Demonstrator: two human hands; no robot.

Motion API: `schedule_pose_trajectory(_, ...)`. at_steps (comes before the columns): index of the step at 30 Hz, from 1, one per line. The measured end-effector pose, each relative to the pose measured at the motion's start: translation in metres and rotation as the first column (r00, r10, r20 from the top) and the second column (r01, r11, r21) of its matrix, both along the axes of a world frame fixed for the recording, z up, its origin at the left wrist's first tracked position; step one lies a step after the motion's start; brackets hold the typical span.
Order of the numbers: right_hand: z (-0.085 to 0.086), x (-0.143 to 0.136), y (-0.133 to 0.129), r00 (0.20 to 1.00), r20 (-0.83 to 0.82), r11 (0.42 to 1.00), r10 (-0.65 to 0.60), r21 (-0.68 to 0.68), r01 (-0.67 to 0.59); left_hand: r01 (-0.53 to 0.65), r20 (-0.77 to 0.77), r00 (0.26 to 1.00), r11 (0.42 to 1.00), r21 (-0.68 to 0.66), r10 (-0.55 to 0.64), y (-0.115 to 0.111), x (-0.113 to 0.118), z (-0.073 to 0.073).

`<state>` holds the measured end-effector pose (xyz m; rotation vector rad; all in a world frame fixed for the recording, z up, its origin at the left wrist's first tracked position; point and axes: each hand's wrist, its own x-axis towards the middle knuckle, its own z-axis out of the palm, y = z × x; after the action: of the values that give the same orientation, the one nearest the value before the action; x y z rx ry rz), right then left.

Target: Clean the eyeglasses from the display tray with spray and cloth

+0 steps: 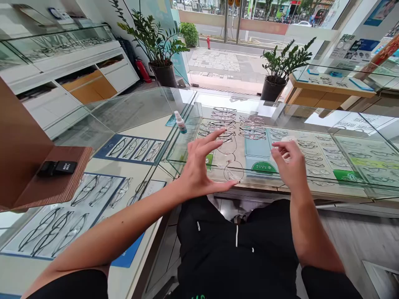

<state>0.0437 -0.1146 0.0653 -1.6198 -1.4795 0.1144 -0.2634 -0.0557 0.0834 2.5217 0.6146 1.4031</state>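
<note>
My left hand (201, 162) is over the glass counter, its thumb and fingers spread wide around a pair of thin-rimmed round eyeglasses (233, 170). The glasses are held by their two outer ends, one lens above the other. My right hand (288, 160) is to the right, apart from the glasses, with fingers curled in a pinch. A bit of white cloth or tissue (291, 138) shows behind its fingers. On the countertop, beyond my left hand, stands a small spray bottle (181, 122) with a white top and bluish liquid.
Rows of eyeglass frames (252, 126) lie inside the glass display case (311, 190) before me. To the left, more frames (134, 148) lie under glass, beside a brown stand (67, 176) holding a black device. Potted plants (163, 74) stand beyond, near the glass doors.
</note>
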Motion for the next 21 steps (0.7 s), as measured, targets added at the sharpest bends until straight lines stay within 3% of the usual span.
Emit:
schedule_pose_trajectory(1,-0.001,-0.016,-0.006,0.982,-0.062,0.984,0.177,-0.016,-0.178,0.007,0.017,1.000,1.000,0.006,-0.007,-0.001,0.002,0.000)
schedule_pose_trajectory(3,-0.004,-0.048,-0.017,0.879,-0.134,0.885,0.458,-0.029,-0.465,0.007,0.051,0.999,1.000,-0.007,-0.006,-0.004,0.004,-0.001)
schedule_pose_trajectory(5,-0.008,-0.074,-0.024,0.818,-0.104,0.823,0.566,0.016,-0.568,-0.012,0.073,0.997,0.999,-0.048,0.016,-0.007,0.006,-0.001)
schedule_pose_trajectory(11,-0.014,-0.103,-0.031,0.777,-0.172,0.795,0.606,0.110,-0.596,-0.045,0.144,0.987,0.987,-0.157,0.068,-0.005,0.007,-0.007)
schedule_pose_trajectory(16,-0.014,-0.104,-0.030,0.839,-0.178,0.858,0.514,0.082,-0.508,-0.051,0.159,0.984,0.977,-0.208,0.085,0.003,0.006,-0.013)
schedule_pose_trajectory(21,-0.009,-0.092,-0.028,0.854,-0.224,0.882,0.470,0.102,-0.459,-0.024,0.174,0.982,0.955,-0.295,0.079,0.006,0.000,-0.009)
